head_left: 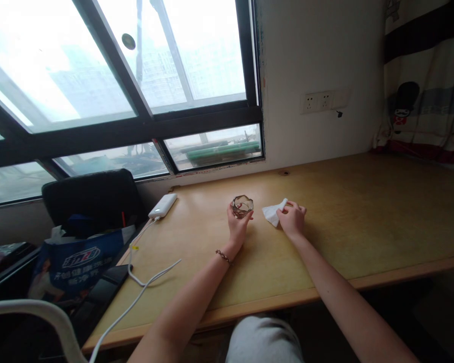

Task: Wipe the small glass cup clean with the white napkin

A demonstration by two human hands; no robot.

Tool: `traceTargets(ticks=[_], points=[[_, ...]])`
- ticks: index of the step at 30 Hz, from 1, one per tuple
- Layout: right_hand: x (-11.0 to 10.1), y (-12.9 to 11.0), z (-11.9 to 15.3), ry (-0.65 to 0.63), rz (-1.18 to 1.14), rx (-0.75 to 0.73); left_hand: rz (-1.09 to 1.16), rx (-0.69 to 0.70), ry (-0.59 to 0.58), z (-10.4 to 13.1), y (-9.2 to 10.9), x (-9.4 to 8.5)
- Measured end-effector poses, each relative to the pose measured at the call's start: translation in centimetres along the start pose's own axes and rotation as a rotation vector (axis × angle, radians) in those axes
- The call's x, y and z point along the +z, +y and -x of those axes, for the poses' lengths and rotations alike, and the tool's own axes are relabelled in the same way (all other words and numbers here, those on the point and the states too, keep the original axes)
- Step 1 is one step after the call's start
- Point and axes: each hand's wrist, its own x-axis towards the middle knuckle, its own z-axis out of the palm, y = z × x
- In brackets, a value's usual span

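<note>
Below the window, on the bare wooden surface [363, 212], the left hand [237, 227] is closed around a small glass cup [242, 206] held upright, while the right hand [293, 219], just to its right, pinches a crumpled white tissue [273, 213] lying between them.

glass cup [242, 206] base hidden by left hand [237, 227], bag [75, 264] lettering blurred

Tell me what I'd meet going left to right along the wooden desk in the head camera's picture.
White power bank with its white cable → left hand holding a small glass cup → crumpled white tissue → right hand touching the tissue → bare stretch of desk.
</note>
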Motion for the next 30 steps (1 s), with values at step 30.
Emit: traceTargets(ticks=[30], points=[[1.0,-2.2,1.9,-0.822,-0.911,0.526,-0.065,0.007,-0.345,1.6,-0.4,0.8]])
